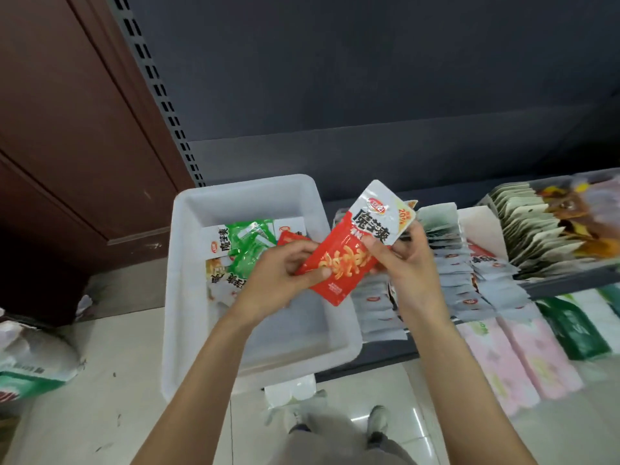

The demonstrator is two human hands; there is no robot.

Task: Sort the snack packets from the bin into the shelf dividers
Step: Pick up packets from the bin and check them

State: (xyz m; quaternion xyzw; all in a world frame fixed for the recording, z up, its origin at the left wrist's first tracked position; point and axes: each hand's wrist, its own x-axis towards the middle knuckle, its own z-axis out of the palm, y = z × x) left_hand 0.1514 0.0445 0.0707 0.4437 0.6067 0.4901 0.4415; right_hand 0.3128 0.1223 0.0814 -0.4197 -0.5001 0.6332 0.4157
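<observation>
Dark metal shelf w/ packed divider rows behind white plastic bin. Left hand pinches red foil packet; right hand grips white-topped packet. Both overlap, so one could slip or land in the wrong row.

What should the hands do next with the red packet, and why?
Probably carry the red packet right to the shelf rows. Both the left hand and right hand hold it above the bin, and matching packets stand filed there.
</observation>
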